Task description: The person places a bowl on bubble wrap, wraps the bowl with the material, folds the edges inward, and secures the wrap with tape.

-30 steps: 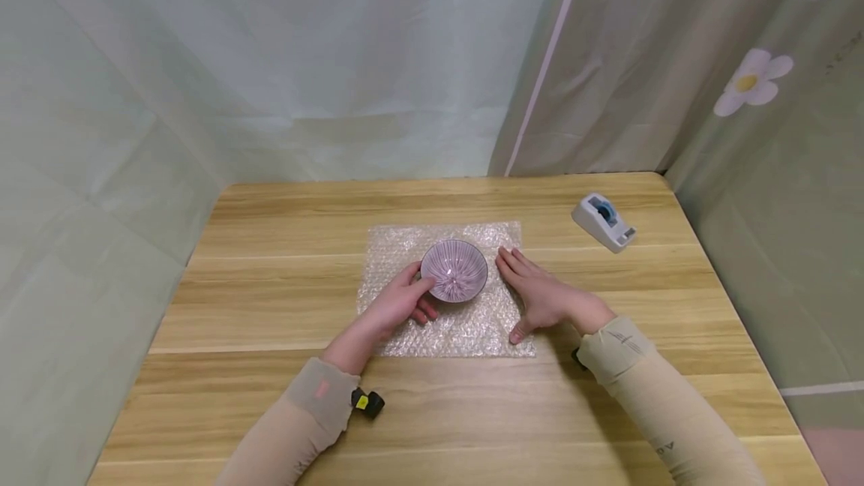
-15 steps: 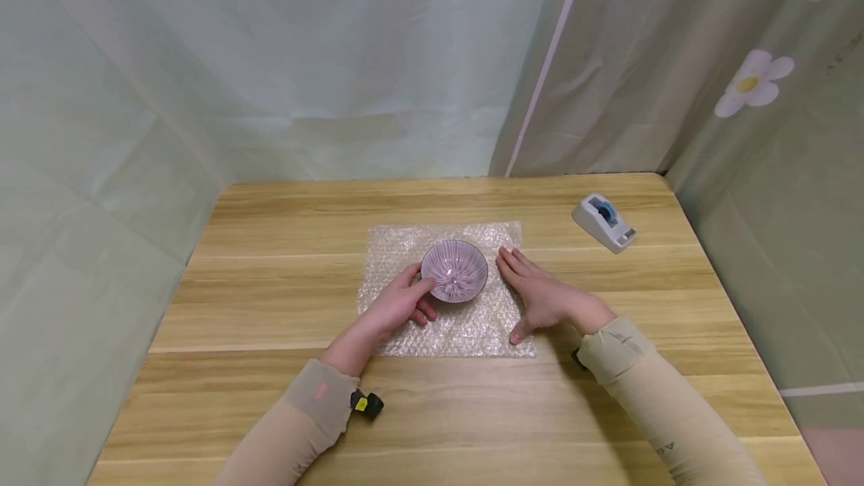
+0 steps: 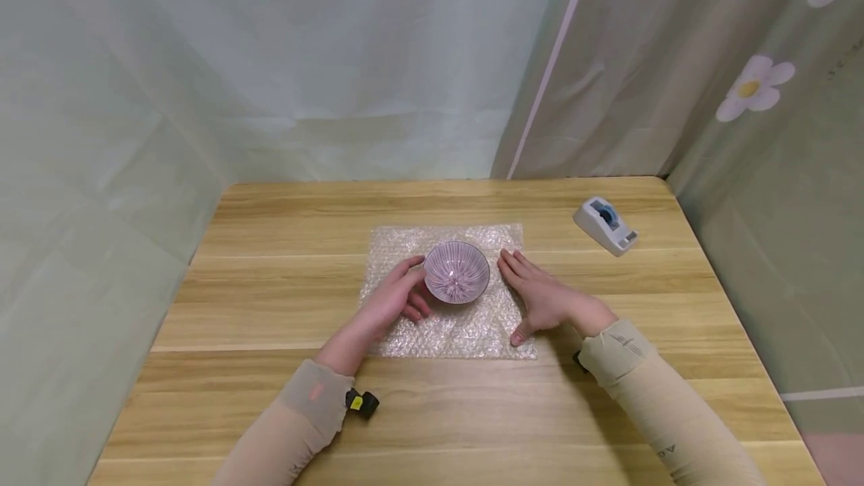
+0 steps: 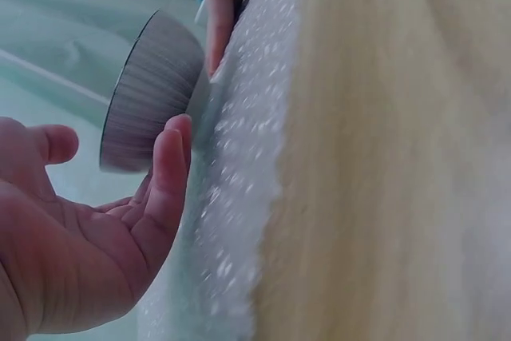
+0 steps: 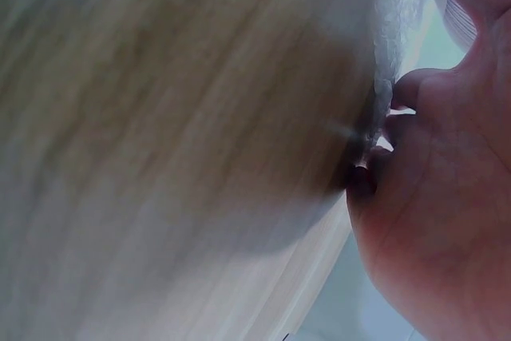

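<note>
Bowl (image 3: 457, 272): apparently glazed ceramic, smooth, with a glossy highlight inside. Bubble wrap (image 3: 466, 336): clear plastic, shiny, surface bumpy. Tabletop (image 3: 270, 403): wood-grain finish, smooth, faint sheen. Tape dispenser (image 3: 596, 226): appears to be smooth, hard plastic. Curtain (image 3: 371, 58): creased sheeting, slight sheen. Sleeves (image 3: 270, 433): thin matt cloth, wrinkled.

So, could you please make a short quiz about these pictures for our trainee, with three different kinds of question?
1. What lies directly under the bowl: A) a cloth, B) bubble wrap, C) a tray?
2. True or false: the tape dispenser stands on the wooden table, apart from the bubble wrap.
3. Complete: in the head view, the ___ hand rests at the right side of the bubble wrap.

Key: 1. B. 2. True. 3. Right: it is the right hand.
</note>
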Tool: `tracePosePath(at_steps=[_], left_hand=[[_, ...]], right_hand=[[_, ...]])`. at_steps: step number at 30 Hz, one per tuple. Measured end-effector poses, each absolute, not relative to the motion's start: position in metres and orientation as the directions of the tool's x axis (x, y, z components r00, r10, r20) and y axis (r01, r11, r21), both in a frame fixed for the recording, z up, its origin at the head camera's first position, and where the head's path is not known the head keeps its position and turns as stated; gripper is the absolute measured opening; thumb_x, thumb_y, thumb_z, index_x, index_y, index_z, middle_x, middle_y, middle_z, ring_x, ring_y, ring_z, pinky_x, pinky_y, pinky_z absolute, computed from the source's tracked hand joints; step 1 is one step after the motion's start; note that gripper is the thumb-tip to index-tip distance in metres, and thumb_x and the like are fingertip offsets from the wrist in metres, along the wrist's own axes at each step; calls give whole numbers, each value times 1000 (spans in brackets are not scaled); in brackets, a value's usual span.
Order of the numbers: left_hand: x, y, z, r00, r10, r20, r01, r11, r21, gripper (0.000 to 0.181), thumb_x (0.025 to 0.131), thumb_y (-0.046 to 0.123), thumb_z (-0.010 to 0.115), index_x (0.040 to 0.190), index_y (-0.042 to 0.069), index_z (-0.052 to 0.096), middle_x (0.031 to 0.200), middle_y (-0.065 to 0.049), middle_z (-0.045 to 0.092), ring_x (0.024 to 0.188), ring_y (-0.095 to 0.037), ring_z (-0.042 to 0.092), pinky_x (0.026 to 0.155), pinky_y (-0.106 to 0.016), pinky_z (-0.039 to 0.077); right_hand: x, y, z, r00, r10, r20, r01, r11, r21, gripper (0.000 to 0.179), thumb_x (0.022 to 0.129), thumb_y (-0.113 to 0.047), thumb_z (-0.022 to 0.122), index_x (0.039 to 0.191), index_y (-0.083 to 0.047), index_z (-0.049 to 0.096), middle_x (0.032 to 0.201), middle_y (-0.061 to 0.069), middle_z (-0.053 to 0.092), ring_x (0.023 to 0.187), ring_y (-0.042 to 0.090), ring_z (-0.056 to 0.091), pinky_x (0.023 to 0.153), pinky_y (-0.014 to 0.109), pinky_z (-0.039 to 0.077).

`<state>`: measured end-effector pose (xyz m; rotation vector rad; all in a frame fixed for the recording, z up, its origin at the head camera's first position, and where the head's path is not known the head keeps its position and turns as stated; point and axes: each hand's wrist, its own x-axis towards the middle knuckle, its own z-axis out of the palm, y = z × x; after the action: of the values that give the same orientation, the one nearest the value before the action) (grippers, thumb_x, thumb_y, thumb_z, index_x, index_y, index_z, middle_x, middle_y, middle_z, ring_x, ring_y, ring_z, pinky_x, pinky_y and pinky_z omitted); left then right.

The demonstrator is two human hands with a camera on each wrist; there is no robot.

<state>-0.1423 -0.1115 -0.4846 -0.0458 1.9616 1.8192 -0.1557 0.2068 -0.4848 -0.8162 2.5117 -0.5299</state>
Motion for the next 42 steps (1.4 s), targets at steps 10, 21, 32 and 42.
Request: tracePosePath(at_steps=[10,21,32,42], left_hand=[[-156,-127,-479,-954,144,-264,-251,102,963,59,109,18,47,164,4,33,112,-21,66,74,-18,65,59,-26,53],[-169,-141,-475,-979,39,-199,-186,216,959,58,109,19,51,164,7,38,128,-23,58,100,-28,61,79,-37,54],[-176,-148,-469,-986,24,-166,-155,249,956,57,109,19,51,163,4,38,128,-20,56,108,-29,60,84,-40,55],[-173,-160,-469,-952,252,-171,-52,418,907,72,101,17,62,167,9,35,174,-16,29,158,-43,27,128,-62,22]], right_hand=[[-157,209,-489,-727,-623,-289,-455,752,-477,152,61,-49,102,167,8,9,176,26,-2,162,47,-5,130,62,8],[-157,210,-488,-726,-618,-300,-451,758,-471,152,62,-50,102,168,7,9,176,25,-3,162,46,-5,130,62,7],[-158,210,-488,-730,-615,-298,-452,761,-466,152,62,-50,102,168,6,8,176,25,-4,162,46,-6,130,62,7],[-156,209,-489,-725,-625,-290,-452,749,-484,152,61,-51,101,168,6,8,176,25,-4,162,47,-5,129,63,7]])
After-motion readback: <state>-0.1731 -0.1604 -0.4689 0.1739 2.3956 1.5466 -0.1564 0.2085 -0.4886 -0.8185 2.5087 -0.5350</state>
